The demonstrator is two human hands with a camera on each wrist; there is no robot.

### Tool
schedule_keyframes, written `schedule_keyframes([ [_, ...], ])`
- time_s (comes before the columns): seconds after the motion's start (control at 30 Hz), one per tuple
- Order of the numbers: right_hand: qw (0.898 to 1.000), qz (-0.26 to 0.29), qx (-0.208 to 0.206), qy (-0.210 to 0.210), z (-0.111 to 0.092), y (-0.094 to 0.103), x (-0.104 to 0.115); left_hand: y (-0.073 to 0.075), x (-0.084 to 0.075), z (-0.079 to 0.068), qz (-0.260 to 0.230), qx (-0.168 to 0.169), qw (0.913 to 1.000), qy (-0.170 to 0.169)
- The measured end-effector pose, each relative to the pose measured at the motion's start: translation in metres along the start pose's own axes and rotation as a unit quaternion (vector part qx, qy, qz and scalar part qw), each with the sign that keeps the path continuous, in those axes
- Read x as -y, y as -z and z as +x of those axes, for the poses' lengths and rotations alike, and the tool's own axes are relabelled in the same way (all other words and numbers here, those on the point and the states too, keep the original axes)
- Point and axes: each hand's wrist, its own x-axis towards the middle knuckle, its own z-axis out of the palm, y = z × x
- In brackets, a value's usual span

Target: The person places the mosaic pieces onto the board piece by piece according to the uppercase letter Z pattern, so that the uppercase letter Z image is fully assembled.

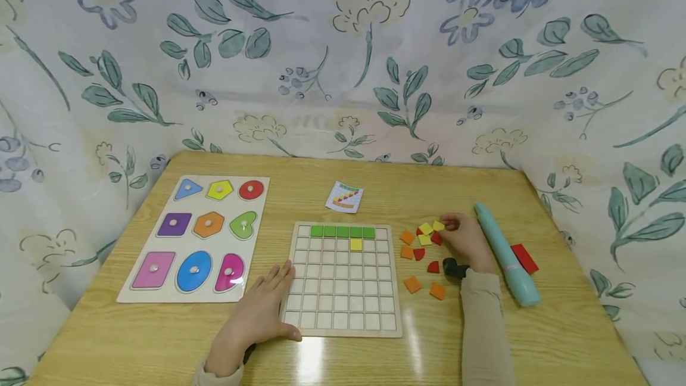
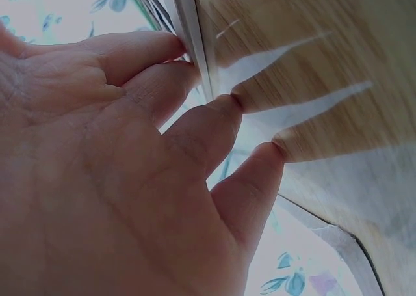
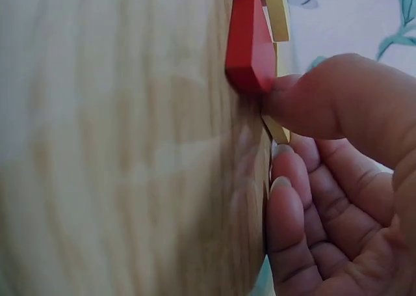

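My left hand [image 1: 262,305] rests along the left edge of a wooden grid board [image 1: 399,290], fingers extended and spread. In the left wrist view its fingertips [image 2: 227,107] touch the board's edge and the table. Five... several green square tiles [image 1: 343,232] sit in the board's top row, with one yellow square tile [image 1: 356,245] in the row below. Right of the board, my right hand [image 1: 468,240] pinches a yellow square tile [image 3: 278,130] between thumb and fingers. Close to the thumb lies a red quarter-round tile [image 3: 250,49].
Loose yellow, red and orange tiles [image 1: 412,284] lie right of the board. A small pattern card [image 1: 345,197] is behind it. At the left lies a knobbed shape puzzle [image 1: 203,267]. A teal tube-shaped object [image 1: 506,255] and a red block [image 1: 525,258] lie at the right.
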Motion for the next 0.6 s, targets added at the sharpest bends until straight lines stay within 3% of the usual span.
schedule_keyframes([
  [0.37, 1.000, 0.010, -0.011, -0.010, -0.005, -0.001, 0.004, 0.000, 0.000, -0.001, -0.006, 0.002, 1.0000, -0.001],
  [0.6, 0.999, 0.032, -0.041, 0.005, -0.008, -0.007, 0.031, 0.000, 0.000, -0.001, 0.001, -0.005, 1.0000, -0.007],
])
